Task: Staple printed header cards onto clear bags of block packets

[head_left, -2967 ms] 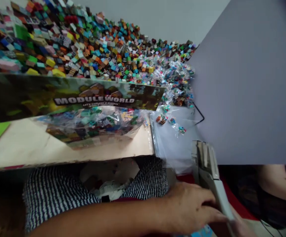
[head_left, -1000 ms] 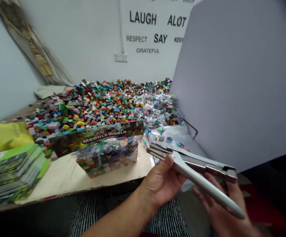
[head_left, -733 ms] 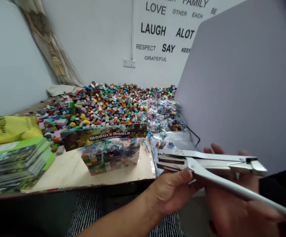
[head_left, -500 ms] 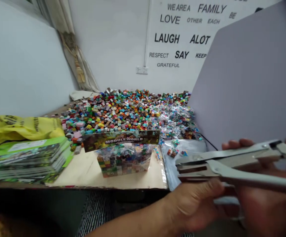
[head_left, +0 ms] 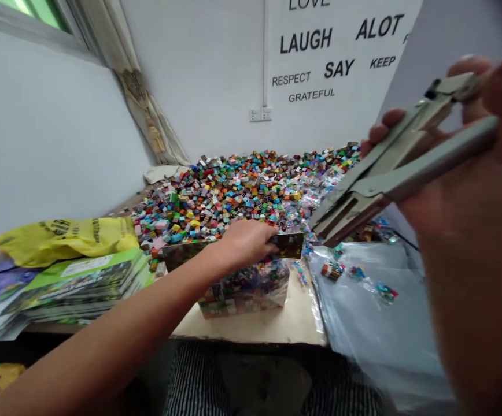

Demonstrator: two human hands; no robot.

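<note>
My left hand is closed on the printed header card along the top of a clear bag of colourful building blocks. That bag stands upright on a pale board at the table's front edge. Raised at the right, my right hand is wrapped round a metal plier stapler. The stapler's jaws point down and left, just right of the card's right end and apart from it. My left forearm hides part of the card and bag.
Loose blocks are heaped against the wall, with small clear packets at their right. Left lie stacked booklets and a yellow bag. Clear plastic bags lie at right, with a few small packets on top. A grey panel rises behind my right hand.
My left hand has left the stapler and taken hold of the header card. My right hand has lifted the stapler and tilted its jaws downward. The camera view has shifted.
</note>
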